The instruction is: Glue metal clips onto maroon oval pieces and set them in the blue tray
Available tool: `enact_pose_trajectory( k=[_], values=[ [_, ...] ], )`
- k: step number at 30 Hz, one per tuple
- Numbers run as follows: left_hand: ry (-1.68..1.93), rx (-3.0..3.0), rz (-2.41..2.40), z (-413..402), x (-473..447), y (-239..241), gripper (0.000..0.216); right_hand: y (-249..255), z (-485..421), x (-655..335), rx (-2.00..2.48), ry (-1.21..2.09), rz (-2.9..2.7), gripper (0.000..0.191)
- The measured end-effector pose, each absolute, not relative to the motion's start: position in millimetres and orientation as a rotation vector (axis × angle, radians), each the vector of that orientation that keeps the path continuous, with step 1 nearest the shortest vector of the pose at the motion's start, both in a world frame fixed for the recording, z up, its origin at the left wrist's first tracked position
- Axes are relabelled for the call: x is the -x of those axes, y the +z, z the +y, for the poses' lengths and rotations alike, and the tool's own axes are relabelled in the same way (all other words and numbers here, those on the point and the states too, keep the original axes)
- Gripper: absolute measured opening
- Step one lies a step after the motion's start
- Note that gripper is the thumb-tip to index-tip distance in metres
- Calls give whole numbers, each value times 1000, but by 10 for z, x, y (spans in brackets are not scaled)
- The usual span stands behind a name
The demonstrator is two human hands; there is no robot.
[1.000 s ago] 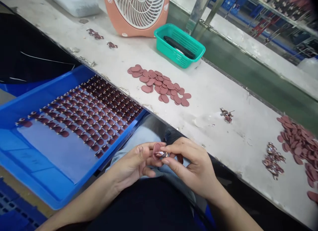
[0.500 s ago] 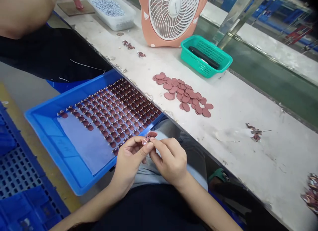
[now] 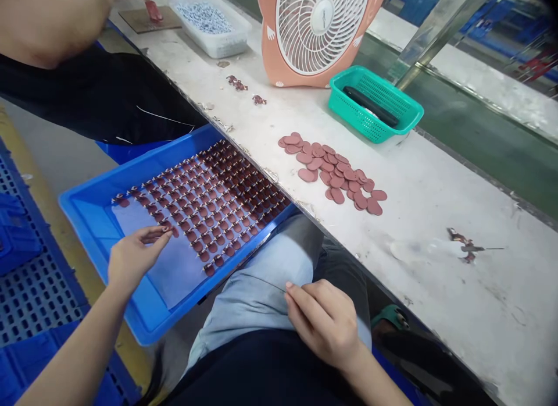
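My left hand reaches over the blue tray. Its thumb and fingers pinch a small assembled piece with a reddish-brown oval disc, just at the edge of the rows in the tray. Those rows are many like pieces, each a brown disc with a small shiny top, laid on a pale blue sheet. Above my lap, my right hand is closed, thumb and fingers together, and nothing shows in it. Loose brown oval discs lie in a heap on the worktable.
The white worktable holds a clear bottle with a needle tip, small dark pieces, an orange fan, a green basket with a black object and a white tub. A co-worker's arm is at left.
My hands were together over my lap, both on the small piece. My left hand has carried it left to the tray; my right hand has let go and moved slightly right and down.
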State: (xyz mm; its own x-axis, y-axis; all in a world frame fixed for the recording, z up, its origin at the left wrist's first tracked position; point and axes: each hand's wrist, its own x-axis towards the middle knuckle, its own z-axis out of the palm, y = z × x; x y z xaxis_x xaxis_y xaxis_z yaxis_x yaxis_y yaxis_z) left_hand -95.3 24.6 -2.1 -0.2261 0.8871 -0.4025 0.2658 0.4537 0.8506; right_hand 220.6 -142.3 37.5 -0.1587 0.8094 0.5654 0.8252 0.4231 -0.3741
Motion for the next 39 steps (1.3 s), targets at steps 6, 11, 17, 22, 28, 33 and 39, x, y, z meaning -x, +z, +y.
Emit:
enact_pose_trajectory(
  k=[6, 11, 17, 22, 28, 33, 39],
  values=[
    [512, -1328, 1864, 475, 1227, -230, 19, 298, -1499, -2263, 1444, -14, -1928, 14],
    [476, -1480, 1890, 513, 1252, -367, 20, 287, -1535, -2283, 1467, -22, -1909, 14],
    [383, -1626, 1999, 501, 1215, -430, 24, 259, -1574, -2315, 1488, -36, -1889, 13],
    [216, -1711, 2052, 512, 1192, -346, 35, 303, -1617, -2407, 1517, -101, -1870, 17],
    [495, -1985, 2129, 523, 687, -4, 53, 360, -1745, -2895, 1678, -594, -1328, 39],
    [1209, -2538, 1215, 606, -535, 324, 38, 427, -1622, -3223, 1977, -319, -883, 81],
    [813, -2576, 715, 735, -1170, 378, 61, 479, -1382, -3349, 2107, -24, -899, 52]
  ],
)
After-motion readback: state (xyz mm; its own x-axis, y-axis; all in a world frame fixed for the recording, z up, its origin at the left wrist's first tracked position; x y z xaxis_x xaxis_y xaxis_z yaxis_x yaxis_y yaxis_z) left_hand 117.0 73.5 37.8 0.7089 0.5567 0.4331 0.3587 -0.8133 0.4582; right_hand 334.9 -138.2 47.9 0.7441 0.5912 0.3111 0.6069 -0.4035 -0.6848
